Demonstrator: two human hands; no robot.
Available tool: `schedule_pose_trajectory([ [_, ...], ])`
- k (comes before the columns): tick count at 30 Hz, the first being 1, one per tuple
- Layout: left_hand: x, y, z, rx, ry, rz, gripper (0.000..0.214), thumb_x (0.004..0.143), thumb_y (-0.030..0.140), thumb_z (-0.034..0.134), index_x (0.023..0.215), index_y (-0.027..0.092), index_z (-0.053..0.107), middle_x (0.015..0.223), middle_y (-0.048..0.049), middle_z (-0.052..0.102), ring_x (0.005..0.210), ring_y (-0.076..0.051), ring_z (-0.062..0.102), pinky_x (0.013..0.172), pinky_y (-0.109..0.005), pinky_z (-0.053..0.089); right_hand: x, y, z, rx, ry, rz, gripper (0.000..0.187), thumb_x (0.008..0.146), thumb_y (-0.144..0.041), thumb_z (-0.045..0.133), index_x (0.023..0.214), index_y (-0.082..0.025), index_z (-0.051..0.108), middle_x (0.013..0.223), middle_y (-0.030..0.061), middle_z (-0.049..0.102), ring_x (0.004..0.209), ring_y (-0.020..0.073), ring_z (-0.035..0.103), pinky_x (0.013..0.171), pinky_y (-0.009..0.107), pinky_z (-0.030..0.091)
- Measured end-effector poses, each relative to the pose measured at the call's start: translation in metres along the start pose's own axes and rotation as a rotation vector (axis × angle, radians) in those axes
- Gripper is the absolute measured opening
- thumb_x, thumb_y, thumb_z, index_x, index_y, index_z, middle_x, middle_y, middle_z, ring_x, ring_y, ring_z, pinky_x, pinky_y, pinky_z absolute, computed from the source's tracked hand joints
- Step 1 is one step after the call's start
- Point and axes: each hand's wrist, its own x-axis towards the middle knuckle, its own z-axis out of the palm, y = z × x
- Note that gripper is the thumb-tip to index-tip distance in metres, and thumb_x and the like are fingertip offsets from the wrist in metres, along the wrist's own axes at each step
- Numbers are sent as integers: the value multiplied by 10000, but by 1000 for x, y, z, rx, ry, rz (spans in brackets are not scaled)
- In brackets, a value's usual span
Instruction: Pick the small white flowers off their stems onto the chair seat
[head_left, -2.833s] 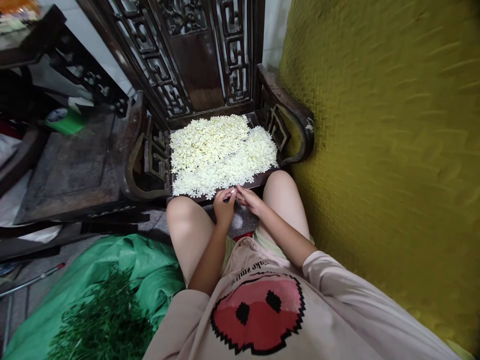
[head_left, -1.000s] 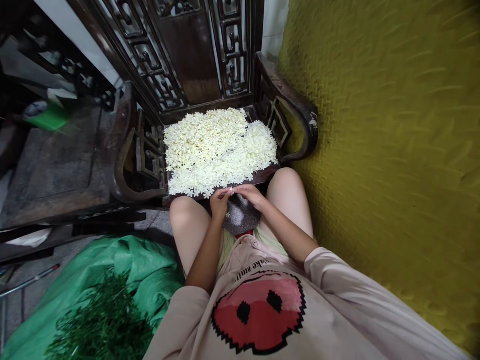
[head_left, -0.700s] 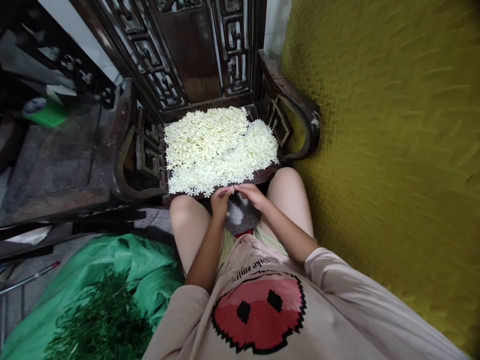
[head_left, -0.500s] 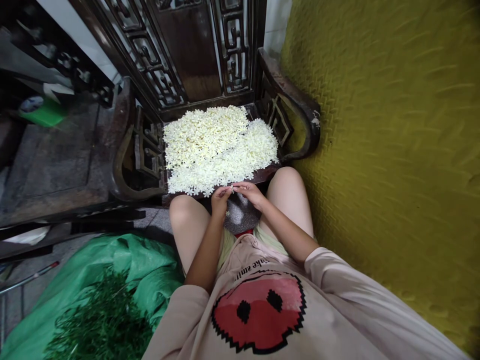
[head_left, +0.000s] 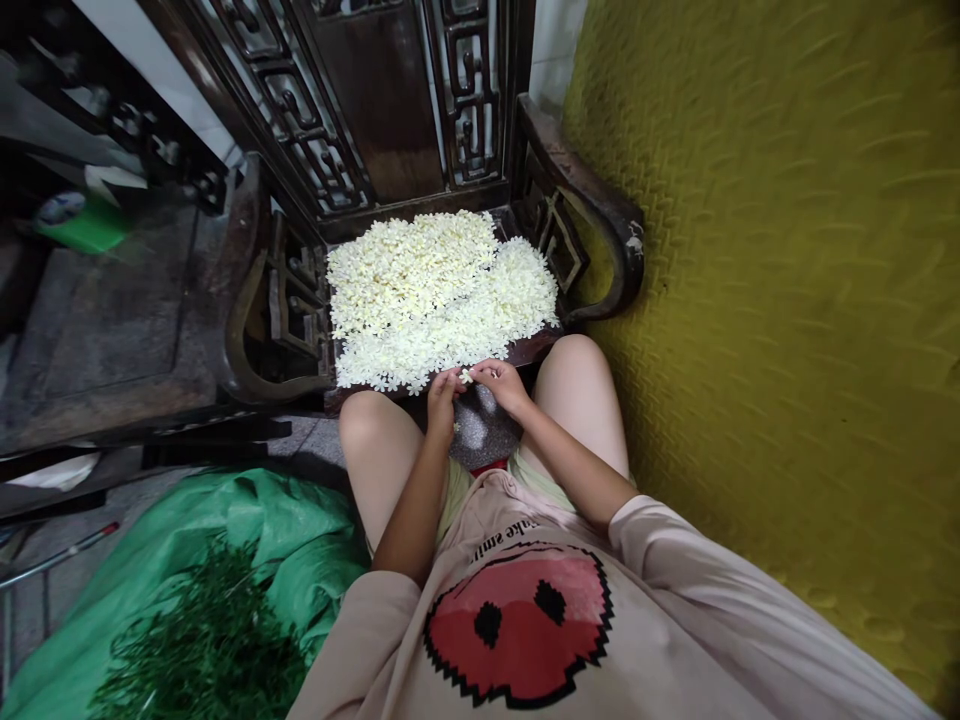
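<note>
A thick pile of small white flowers (head_left: 439,295) covers the seat of a dark carved wooden chair (head_left: 600,235) in front of my knees. My left hand (head_left: 442,400) and my right hand (head_left: 504,385) meet just below the pile's near edge, fingertips pinched together on one small white flower (head_left: 466,376). Both hands hover over the grey speckled floor between my bare knees. Whether a thread or needle runs through the flower is too small to tell.
A yellow textured wall (head_left: 787,300) fills the right side. A second dark wooden chair (head_left: 127,320) stands at the left. On the floor at lower left lies a green sheet (head_left: 247,530) with a heap of green stems (head_left: 202,650).
My hands have stayed at the pile's near edge with only small finger movements on the flower. The view has shifted slightly.
</note>
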Motion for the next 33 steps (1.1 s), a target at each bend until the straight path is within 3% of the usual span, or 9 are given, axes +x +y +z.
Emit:
schedule_pose_trajectory([
  [6,-1,-4,3,105,1,102,258,621,374,677,770,164,651,788,-30,628,726,-135,561,731,-271,426,-1,-4,0,-25,-23,11,260,655,-412,606,688,-157,561,500,-59,339,474,69,285,483,222,210],
  [13,2,-11,-1,178,17,180,203,647,341,656,743,163,638,768,-28,609,703,-131,549,704,-264,426,0,-1,3,-17,-47,23,260,656,-413,594,684,-159,545,512,-61,375,471,70,297,486,221,219],
  [19,1,-9,-1,132,74,143,189,655,337,639,727,166,607,696,-10,596,661,-126,538,692,-265,417,1,4,6,66,-92,58,323,618,-463,623,692,-151,575,607,-21,518,588,97,436,584,228,319],
  [24,2,-6,-2,61,120,49,207,668,367,612,730,171,589,597,14,561,592,-114,521,639,-256,405,-2,1,4,106,-191,147,378,616,-496,616,731,-136,617,594,-13,534,596,103,455,576,228,321],
  [27,2,-5,0,27,115,-10,239,633,369,639,752,167,590,620,13,576,574,-105,519,619,-251,399,-3,-1,3,110,-162,149,351,586,-464,654,704,-136,615,618,-3,560,609,106,474,588,230,332],
  [33,2,-3,3,6,115,6,271,597,345,671,781,164,590,649,10,598,589,-98,523,652,-253,411,-1,2,4,81,-62,115,280,581,-427,667,662,-163,621,611,-1,571,625,119,503,609,236,353],
])
